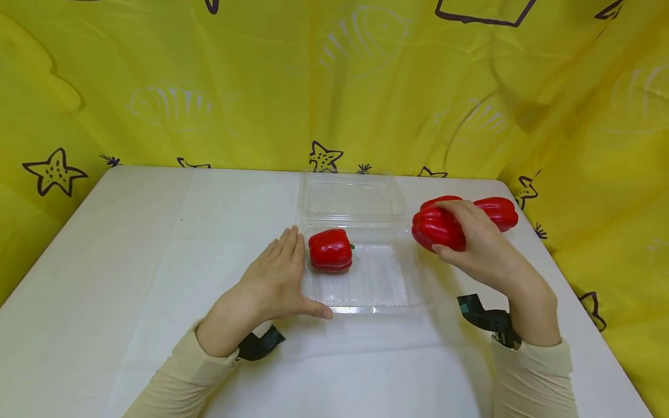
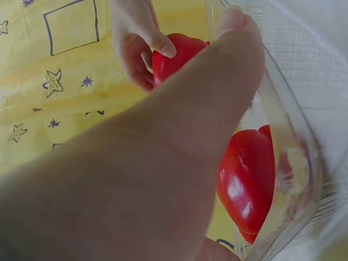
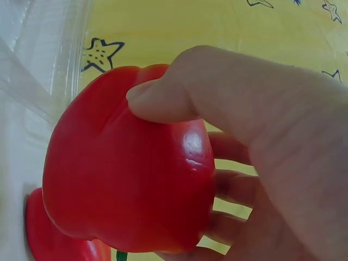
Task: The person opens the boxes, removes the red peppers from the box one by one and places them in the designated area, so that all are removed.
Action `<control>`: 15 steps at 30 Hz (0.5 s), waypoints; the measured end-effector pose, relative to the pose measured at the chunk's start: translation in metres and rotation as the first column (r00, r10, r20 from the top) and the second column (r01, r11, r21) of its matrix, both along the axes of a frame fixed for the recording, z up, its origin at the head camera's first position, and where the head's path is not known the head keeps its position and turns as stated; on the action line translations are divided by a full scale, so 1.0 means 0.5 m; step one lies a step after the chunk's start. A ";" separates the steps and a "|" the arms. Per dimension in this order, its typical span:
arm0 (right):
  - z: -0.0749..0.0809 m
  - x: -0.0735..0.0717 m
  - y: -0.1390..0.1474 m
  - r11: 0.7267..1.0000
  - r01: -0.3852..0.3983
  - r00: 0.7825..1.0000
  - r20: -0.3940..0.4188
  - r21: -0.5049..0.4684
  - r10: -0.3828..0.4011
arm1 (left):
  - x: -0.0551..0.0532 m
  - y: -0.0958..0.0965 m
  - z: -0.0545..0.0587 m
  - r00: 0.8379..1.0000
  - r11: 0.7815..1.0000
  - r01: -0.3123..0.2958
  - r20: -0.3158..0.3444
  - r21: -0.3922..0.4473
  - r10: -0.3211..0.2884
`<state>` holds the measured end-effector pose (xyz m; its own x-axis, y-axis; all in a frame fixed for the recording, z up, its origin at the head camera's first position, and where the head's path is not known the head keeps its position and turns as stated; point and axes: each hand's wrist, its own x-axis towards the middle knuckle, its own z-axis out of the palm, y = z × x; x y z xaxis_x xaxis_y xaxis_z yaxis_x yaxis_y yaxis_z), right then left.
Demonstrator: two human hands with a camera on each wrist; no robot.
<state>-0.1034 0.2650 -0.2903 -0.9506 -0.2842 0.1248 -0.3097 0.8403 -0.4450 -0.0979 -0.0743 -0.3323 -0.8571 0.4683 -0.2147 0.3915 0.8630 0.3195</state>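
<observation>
My right hand [image 1: 478, 238] grips a red bell pepper [image 1: 438, 227] to the right of a clear plastic clamshell box [image 1: 366, 310]. In the right wrist view the thumb lies across that bell pepper [image 3: 130, 174] and the fingers curl behind it; a bit of green stem shows below. My left hand [image 1: 277, 278] lies with straight fingers along the box's left edge, its thumb at the front rim. Inside the box, on the left, another red bell pepper [image 1: 331, 251] rests on its side, green stem pointing right.
The box's lid [image 1: 347, 197] is folded back toward the yellow curtain [image 1: 251, 87]. Beyond my right hand, more red pepper [image 1: 499, 213] shows on the white table [image 1: 130, 249], partly hidden by the hand. The curtain borders the table at the back and sides.
</observation>
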 end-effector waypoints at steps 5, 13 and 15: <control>-0.001 0.000 0.008 1.000 0.019 1.000 0.017 0.012 -0.019 | 0.000 0.000 -0.002 1.000 1.000 -0.004 0.003 0.004 0.004; 0.000 -0.004 0.022 0.996 0.072 0.996 0.052 0.052 -0.075 | -0.001 0.000 -0.002 1.000 1.000 -0.002 -0.001 0.007 0.002; 0.000 -0.005 0.026 0.995 0.084 0.994 0.058 0.061 -0.088 | -0.001 0.000 -0.002 1.000 1.000 0.000 -0.004 0.006 0.000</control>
<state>-0.1058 0.2781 -0.2903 -0.9771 -0.2063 0.0517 -0.2091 0.8879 -0.4098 -0.0981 -0.0743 -0.3331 -0.8579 0.4696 -0.2085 0.3927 0.8610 0.3232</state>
